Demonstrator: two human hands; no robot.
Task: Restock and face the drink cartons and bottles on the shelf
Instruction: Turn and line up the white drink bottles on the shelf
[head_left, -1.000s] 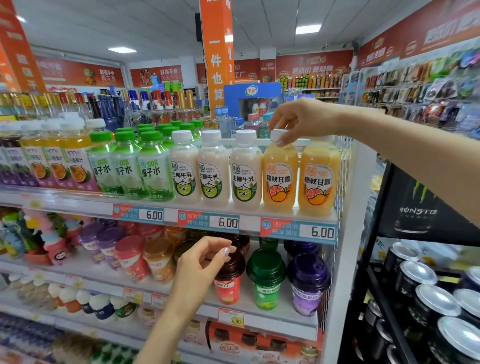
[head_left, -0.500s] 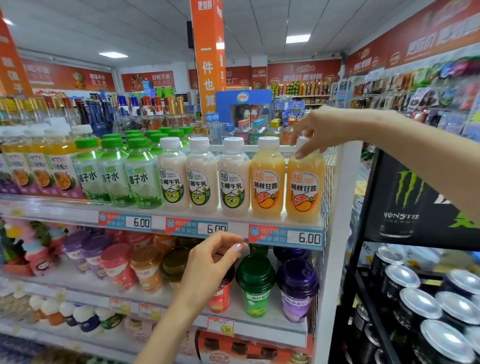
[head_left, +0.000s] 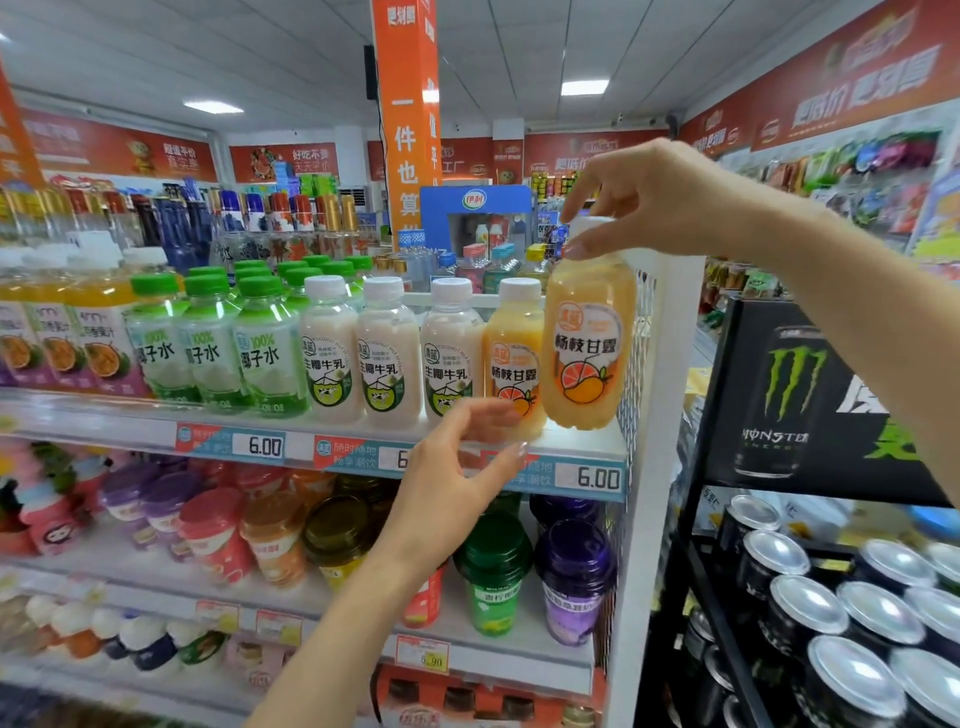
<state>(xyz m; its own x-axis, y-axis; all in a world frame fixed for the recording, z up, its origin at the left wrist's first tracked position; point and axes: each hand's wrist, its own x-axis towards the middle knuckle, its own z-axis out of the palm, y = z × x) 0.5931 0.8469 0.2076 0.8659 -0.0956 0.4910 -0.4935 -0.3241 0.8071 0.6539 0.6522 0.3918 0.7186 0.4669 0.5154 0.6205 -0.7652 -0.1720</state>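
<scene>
On the upper shelf (head_left: 104, 415) a row of bottles stands side by side. The end bottle (head_left: 589, 353) is rightmost, next to the mesh side panel (head_left: 641, 332), and sits forward of its left neighbour (head_left: 511, 353). The right hand (head_left: 654, 202) is above it, fingers (head_left: 589, 248) at its cap. The left hand (head_left: 457, 467) is in front of the price rail (head_left: 587, 475), below the neighbour. Cups (head_left: 493, 566) stand on the shelf beneath. Cans (head_left: 810, 608) fill a rack to the right.
</scene>
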